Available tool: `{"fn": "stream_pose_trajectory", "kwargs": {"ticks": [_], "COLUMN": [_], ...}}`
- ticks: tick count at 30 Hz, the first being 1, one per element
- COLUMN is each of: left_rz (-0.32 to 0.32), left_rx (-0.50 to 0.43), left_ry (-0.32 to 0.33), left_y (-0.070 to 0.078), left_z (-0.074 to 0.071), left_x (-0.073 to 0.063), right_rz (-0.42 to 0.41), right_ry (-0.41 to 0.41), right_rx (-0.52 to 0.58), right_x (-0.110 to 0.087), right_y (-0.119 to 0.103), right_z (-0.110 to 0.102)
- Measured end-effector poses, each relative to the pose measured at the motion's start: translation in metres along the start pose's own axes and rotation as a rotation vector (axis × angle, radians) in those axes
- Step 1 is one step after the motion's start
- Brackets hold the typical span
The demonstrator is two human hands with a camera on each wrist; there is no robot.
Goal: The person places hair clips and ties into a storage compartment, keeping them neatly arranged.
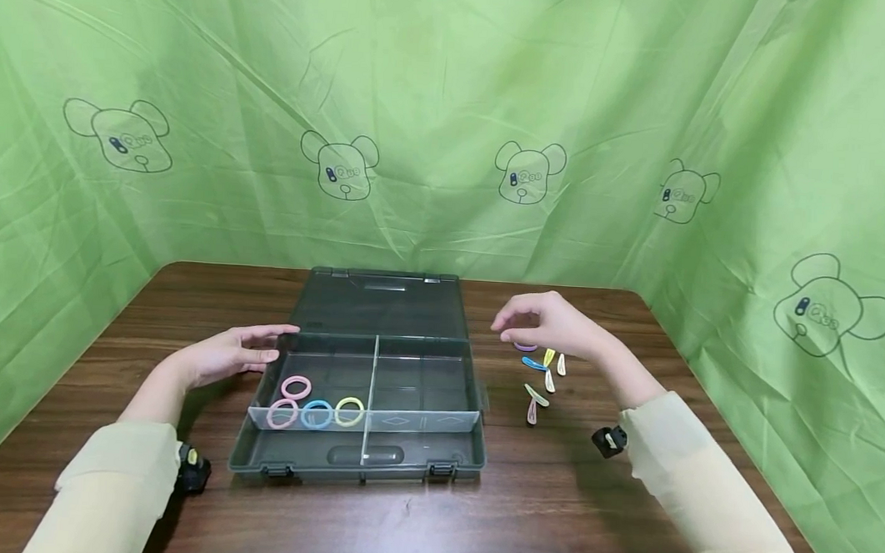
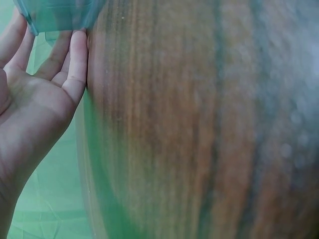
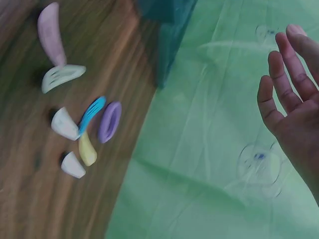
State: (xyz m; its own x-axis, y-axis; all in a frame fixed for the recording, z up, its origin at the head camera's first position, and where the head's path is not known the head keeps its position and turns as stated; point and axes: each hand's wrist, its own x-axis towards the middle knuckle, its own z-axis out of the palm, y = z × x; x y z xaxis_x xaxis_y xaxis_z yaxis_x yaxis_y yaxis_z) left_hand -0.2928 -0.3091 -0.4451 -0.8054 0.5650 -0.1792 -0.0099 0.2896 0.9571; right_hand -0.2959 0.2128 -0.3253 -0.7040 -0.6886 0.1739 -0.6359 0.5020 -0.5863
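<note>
Purple is the ring (image 3: 117, 117) nearest your right hand (image 1: 548, 322); your fingers are bent, with a gap to the thumb, and seem to hold nothing. Your left hand (image 1: 224, 355) touches the left side of the box (image 1: 422, 380). That ring lies to the right of the box. It looks light and squishy, so pinch its edge. Also right of the box are six clips (image 1: 531, 412). Inside the box are two pink rings (image 1: 308, 389), one blue ring (image 1: 317, 403) and one yellow ring (image 1: 349, 400).

Your table (image 1: 399, 533) shows glossy wood grain; your case (image 1: 420, 455) is smooth, see-through plastic, the 4 rings (image 1: 297, 378) in it matt. Your sleeves (image 1: 109, 484) are cloth, the curtain (image 1: 437, 84) creased, faintly shiny fabric.
</note>
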Motion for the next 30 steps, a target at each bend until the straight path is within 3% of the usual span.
{"fn": "stream_pose_trajectory", "kwargs": {"ticks": [4,8,14,19,24,30], "left_rz": [0.004,-0.007,-0.009,0.000,0.005,0.006], "left_rx": [-0.001,0.004,-0.004,-0.010,-0.011,-0.010], "left_ry": [-0.005,0.002,-0.004,-0.013,-0.013,-0.014], "left_y": [-0.001,0.000,0.001,0.001,0.000,-0.001], "left_z": [-0.001,-0.001,0.000,0.000,0.000,-0.001], "left_x": [0.000,-0.001,0.000,0.000,0.000,0.000], "right_rz": [0.051,0.097,0.186,0.208,0.243,0.282], "right_ry": [0.100,0.154,0.233,0.295,0.322,0.295], "right_rx": [-0.045,-0.051,-0.026,-0.037,-0.069,-0.086], "right_x": [-0.011,-0.018,-0.022,-0.022,-0.021,-0.019], "right_y": [0.017,0.020,0.060,0.077,0.090,0.109], "right_z": [0.001,0.000,0.003,0.006,0.009,0.013]}}
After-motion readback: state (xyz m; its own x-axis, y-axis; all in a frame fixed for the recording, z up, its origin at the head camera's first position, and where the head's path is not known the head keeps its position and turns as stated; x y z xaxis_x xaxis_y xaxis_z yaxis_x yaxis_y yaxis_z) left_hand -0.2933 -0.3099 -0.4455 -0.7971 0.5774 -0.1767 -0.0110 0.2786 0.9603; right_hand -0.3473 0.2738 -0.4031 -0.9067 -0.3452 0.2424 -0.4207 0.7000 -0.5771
